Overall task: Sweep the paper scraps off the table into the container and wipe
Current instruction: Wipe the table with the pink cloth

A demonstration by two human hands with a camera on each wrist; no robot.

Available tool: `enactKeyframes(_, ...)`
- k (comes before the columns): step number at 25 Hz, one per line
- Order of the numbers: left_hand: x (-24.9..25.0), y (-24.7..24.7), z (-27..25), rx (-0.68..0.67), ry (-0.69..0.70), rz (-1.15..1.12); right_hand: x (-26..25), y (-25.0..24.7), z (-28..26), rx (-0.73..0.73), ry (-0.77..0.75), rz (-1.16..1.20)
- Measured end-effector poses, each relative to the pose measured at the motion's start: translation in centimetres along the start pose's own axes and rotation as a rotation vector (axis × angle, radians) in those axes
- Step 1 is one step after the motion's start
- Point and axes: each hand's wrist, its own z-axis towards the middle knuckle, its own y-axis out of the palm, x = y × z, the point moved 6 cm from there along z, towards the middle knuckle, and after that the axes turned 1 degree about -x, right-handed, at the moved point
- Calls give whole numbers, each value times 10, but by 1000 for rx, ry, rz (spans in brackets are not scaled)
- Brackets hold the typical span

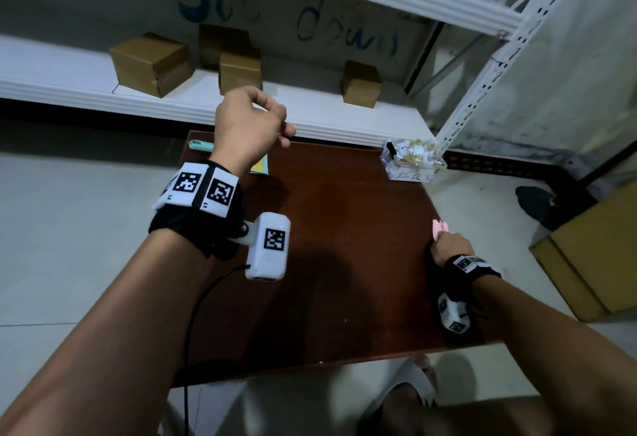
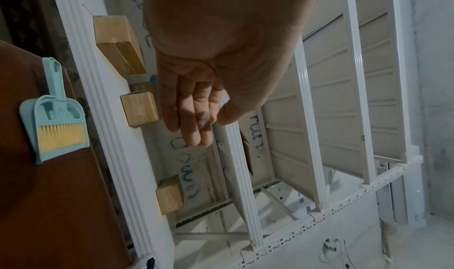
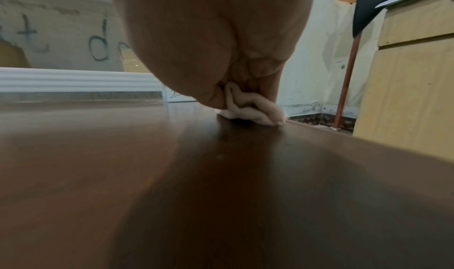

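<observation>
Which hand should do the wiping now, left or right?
Right. The right hand already grips the cloth against the table near its right edge. The left hand hangs empty above the far left corner.

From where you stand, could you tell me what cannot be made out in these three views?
- Right hand fingers: hidden in the head view by the hand's back, in the right wrist view by the palm; only a fold of the cloth shows.
- Dustpan and brush: mostly covered by the left hand in the head view.
- Container: writing on its label is too small to read.
- Table near edge: partly hidden behind both forearms.
</observation>
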Motion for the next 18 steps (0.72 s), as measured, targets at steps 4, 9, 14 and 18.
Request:
enactKeyframes(4,3,5,-7,-19,16,5,13,6,-26,4,22,-93)
enactKeyframes(9,4,-1,-13,-26,17,-13,19,21,-35,1,4,-34)
enactKeyframes(14,3,-19,-15,3,26,24,-12,33,-46,46,-46,-23)
enactKeyframes(18,3,-32,-16,23,21,-4,-89,35,-57,13,-154,9)
